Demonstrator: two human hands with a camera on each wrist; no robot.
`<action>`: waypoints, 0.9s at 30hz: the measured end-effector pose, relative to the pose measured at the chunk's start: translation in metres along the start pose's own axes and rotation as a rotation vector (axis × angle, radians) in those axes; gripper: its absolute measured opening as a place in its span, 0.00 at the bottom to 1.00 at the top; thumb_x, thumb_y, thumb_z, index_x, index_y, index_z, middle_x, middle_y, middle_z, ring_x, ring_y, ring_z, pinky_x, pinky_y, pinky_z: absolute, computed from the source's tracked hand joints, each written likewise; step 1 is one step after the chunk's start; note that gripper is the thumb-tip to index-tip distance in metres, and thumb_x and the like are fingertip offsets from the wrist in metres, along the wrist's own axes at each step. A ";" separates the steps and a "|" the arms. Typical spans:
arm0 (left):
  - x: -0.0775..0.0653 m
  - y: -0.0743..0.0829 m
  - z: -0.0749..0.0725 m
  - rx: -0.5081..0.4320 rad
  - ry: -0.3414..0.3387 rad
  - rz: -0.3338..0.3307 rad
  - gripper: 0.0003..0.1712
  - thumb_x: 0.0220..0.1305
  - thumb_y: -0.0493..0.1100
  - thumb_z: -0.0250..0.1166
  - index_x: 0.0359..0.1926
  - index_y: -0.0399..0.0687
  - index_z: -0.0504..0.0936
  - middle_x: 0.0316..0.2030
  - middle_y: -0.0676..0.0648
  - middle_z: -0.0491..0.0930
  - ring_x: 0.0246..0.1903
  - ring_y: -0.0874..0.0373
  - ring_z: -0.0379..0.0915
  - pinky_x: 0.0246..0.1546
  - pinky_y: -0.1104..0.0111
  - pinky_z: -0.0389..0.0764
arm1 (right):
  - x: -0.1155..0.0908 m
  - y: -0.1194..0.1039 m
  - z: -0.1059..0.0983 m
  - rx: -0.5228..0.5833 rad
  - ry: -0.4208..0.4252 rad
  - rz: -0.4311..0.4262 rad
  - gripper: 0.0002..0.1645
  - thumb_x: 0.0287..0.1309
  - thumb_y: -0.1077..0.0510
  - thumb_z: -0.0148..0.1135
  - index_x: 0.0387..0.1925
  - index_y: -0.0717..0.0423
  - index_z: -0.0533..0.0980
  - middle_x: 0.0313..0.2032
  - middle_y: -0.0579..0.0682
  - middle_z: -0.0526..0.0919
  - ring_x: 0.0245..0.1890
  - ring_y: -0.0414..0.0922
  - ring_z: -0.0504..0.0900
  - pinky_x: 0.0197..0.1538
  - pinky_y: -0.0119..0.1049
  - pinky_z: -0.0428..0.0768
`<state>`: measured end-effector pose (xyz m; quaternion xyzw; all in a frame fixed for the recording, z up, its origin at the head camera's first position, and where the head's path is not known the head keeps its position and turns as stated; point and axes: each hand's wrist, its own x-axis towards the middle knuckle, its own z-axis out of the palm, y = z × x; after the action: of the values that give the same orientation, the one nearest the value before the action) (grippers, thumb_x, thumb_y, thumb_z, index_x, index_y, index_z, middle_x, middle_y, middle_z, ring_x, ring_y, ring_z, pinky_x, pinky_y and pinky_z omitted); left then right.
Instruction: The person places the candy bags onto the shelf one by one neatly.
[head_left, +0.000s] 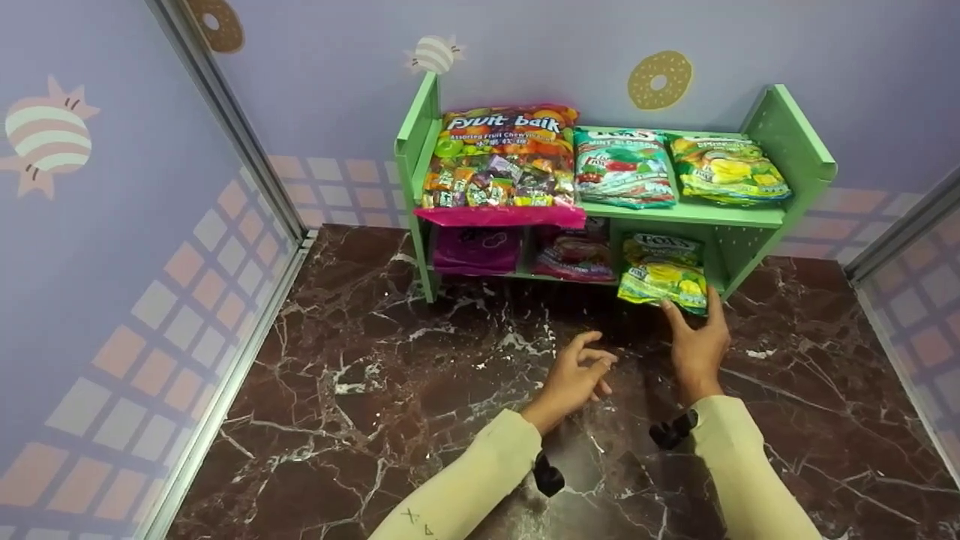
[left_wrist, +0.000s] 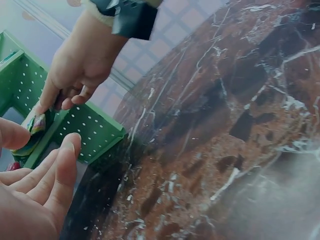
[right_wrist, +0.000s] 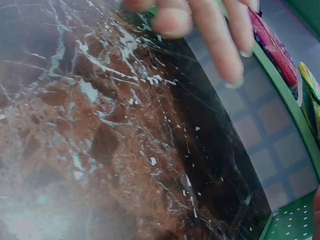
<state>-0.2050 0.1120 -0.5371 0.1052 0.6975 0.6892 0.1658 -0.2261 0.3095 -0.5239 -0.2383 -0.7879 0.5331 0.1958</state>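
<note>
A yellow-green Fox's candy bag lies on the lower shelf at the right, its front end sticking out past the edge. My right hand holds that bag by its front right corner, thumb on the near edge and a finger along the right side. In the left wrist view, the right hand reaches down to the bag. My left hand hovers in front of the shelf, fingers loosely bent, touching nothing. Its fingers show at the top of the right wrist view.
The green shelf unit stands against the patterned wall. On top lie a large Fyvit baik bag, a mint candy bag and a yellow bag. Below are a purple pack and a dark red bag. Brown marble surface lies in front.
</note>
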 end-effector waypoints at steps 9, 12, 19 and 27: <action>-0.013 -0.011 -0.009 -0.032 0.003 0.003 0.23 0.68 0.37 0.58 0.63 0.44 0.68 0.46 0.41 0.84 0.23 0.51 0.82 0.16 0.74 0.76 | 0.014 -0.005 -0.002 -0.095 -0.068 0.056 0.50 0.59 0.34 0.59 0.76 0.35 0.47 0.76 0.44 0.50 0.69 0.48 0.66 0.71 0.44 0.64; -0.015 -0.013 -0.012 -0.043 0.014 -0.001 0.23 0.66 0.35 0.58 0.62 0.44 0.69 0.45 0.41 0.84 0.25 0.46 0.82 0.16 0.74 0.76 | 0.019 -0.006 -0.003 -0.108 -0.096 0.082 0.51 0.58 0.32 0.57 0.76 0.33 0.45 0.69 0.50 0.68 0.47 0.50 0.84 0.53 0.40 0.80; -0.021 -0.020 -0.016 -0.065 0.031 -0.026 0.22 0.65 0.33 0.57 0.60 0.43 0.69 0.45 0.38 0.84 0.20 0.57 0.80 0.16 0.73 0.76 | 0.028 -0.007 -0.002 -0.054 -0.163 0.103 0.53 0.57 0.33 0.58 0.75 0.32 0.40 0.32 0.44 0.89 0.20 0.43 0.82 0.25 0.36 0.81; -0.026 -0.021 -0.021 -0.098 0.031 -0.030 0.23 0.65 0.34 0.58 0.60 0.41 0.69 0.45 0.36 0.83 0.19 0.61 0.78 0.17 0.73 0.77 | 0.036 -0.010 0.002 -0.110 -0.145 0.069 0.51 0.60 0.34 0.56 0.76 0.34 0.40 0.34 0.49 0.89 0.16 0.37 0.81 0.24 0.34 0.80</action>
<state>-0.1876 0.0820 -0.5555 0.0759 0.6667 0.7217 0.1702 -0.2583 0.3258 -0.5135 -0.2365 -0.8194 0.5113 0.1063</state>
